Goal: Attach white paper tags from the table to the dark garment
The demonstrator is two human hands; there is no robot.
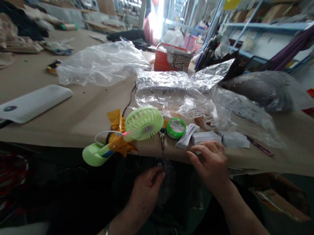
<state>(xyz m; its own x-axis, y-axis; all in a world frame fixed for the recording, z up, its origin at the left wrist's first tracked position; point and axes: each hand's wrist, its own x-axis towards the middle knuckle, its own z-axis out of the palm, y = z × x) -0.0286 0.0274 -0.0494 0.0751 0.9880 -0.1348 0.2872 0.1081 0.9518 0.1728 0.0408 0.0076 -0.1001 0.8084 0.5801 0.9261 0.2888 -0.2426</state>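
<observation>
My left hand (146,188) is below the table's front edge, its thumb and fingers pinched together near a dark bundle; what they hold is too small to make out. Over the front edge, my right hand (210,165) has its thumb and fingers apart, close to a stack of white slips (206,137). More white slips lie to the right (235,139) and a fanned bunch (187,135) to the left. Beside them sit a round green container (176,128) and a small metal tool (162,135) pointing over the edge.
A green fan (144,124) is fixed with brown tape (117,121) at the table edge. Clear plastic bags (173,94) cover the middle. A white device (31,103) lies left, a red box (162,59) behind, and a thin dark red tool (261,147) right.
</observation>
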